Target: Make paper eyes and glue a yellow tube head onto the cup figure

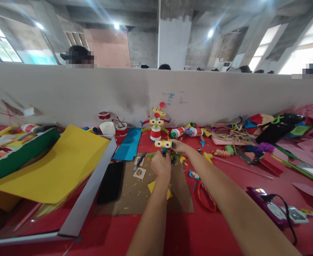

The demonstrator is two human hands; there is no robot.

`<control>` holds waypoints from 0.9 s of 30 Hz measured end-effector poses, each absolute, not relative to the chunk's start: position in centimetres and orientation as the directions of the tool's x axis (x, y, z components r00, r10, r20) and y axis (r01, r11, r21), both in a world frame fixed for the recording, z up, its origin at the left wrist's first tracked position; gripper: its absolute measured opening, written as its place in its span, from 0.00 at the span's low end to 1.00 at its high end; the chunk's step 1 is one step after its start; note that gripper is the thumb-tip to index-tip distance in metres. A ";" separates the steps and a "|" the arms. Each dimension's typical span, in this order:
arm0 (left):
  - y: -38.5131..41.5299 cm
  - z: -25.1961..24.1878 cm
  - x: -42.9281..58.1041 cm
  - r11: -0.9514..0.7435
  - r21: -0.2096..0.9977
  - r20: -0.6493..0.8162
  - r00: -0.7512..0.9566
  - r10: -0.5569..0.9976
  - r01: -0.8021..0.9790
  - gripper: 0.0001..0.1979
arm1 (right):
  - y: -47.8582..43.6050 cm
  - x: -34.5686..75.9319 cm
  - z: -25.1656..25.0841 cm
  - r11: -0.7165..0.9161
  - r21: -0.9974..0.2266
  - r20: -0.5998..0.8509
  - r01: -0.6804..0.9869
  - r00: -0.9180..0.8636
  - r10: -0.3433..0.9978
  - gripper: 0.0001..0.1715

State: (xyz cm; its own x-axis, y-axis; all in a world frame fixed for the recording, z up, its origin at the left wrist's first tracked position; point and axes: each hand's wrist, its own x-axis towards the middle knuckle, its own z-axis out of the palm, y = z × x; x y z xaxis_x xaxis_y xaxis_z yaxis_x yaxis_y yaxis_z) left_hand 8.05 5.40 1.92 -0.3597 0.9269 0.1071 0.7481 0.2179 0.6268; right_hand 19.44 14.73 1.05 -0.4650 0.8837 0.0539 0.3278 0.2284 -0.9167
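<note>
A yellow paper tube with two paper eyes (163, 144) is the head of a paper figure above the brown cardboard mat (176, 192). Below it my left hand (161, 163) is closed on the figure's body, which it mostly hides. Green pleated paper arms (176, 155) stick out on either side. My right hand (181, 147) grips the tube's right end, its fingertips partly hidden. Just behind stand similar figures, one with a red and white body (155, 133). A yellow paper piece (151, 186) lies near my left wrist.
Left of the mat are a black phone (111, 182) and a box (77, 209) with a yellow sheet (55, 163). Blue paper (128, 144) and a white cup (107, 128) lie farther back. Red-handled scissors (206, 199) rest at right, before paper scraps. A white partition (65, 94) rises behind.
</note>
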 end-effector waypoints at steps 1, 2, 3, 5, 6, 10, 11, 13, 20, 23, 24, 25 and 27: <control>5.4 1.9 8.0 0.219 0.627 0.107 -0.360 0.927 0.748 0.12 | 14.7 19.4 1.2 0.220 -0.919 0.049 0.327 -0.459 0.887 0.04; 5.4 1.9 8.0 0.216 0.628 0.108 -0.359 0.927 0.748 0.12 | 14.7 19.4 1.3 0.207 -0.923 0.042 0.325 -0.449 0.892 0.04; 5.4 1.8 8.0 0.213 0.629 0.110 -0.357 0.928 0.748 0.12 | 14.5 19.4 1.3 0.194 -0.927 0.036 0.321 -0.438 0.898 0.04; 5.4 1.8 8.0 0.211 0.632 0.108 -0.355 0.928 0.746 0.12 | 14.2 19.5 1.2 0.171 -0.935 0.027 0.310 -0.418 0.908 0.04; 5.3 1.8 8.0 0.212 0.634 0.108 -0.357 0.928 0.744 0.12 | 14.0 19.5 1.1 0.160 -0.939 0.023 0.304 -0.408 0.913 0.04; 5.4 1.6 8.1 0.207 0.642 0.113 -0.357 0.927 0.738 0.12 | 13.7 19.5 0.6 0.115 -0.952 0.002 0.282 -0.374 0.928 0.05; 5.4 1.6 8.1 0.205 0.643 0.115 -0.358 0.927 0.738 0.12 | 13.7 19.5 0.5 0.105 -0.955 -0.004 0.279 -0.367 0.930 0.05; 5.5 1.6 8.1 0.207 0.644 0.118 -0.364 0.924 0.736 0.12 | 13.9 19.4 0.4 0.087 -0.958 -0.015 0.272 -0.354 0.935 0.06; 5.5 1.5 8.2 0.196 0.645 0.135 -0.363 0.922 0.738 0.13 | 13.8 19.2 0.8 0.009 -0.967 -0.078 0.255 -0.329 0.941 0.11; 5.5 1.6 8.2 0.196 0.642 0.142 -0.365 0.920 0.742 0.13 | 13.7 19.0 1.1 -0.029 -0.967 -0.111 0.253 -0.316 0.942 0.11; 5.4 1.6 8.2 0.198 0.636 0.141 -0.364 0.921 0.746 0.12 | 13.7 18.9 1.1 -0.040 -0.966 -0.120 0.254 -0.309 0.943 0.12; 5.4 1.6 8.2 0.200 0.631 0.139 -0.363 0.921 0.750 0.12 | 13.8 18.8 1.2 -0.051 -0.965 -0.129 0.255 -0.302 0.945 0.12; 5.4 1.6 8.2 0.201 0.622 0.142 -0.362 0.921 0.757 0.11 | 13.9 18.6 1.4 -0.074 -0.962 -0.151 0.262 -0.287 0.946 0.12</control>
State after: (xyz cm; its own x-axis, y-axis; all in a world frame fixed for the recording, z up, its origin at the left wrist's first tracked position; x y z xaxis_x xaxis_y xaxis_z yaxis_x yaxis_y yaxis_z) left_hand 8.21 5.40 1.65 -0.3618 0.9214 0.1416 0.7566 0.2014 0.6221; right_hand 18.61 13.85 1.36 -0.2872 0.9459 -0.1512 0.2617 -0.0743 -0.9623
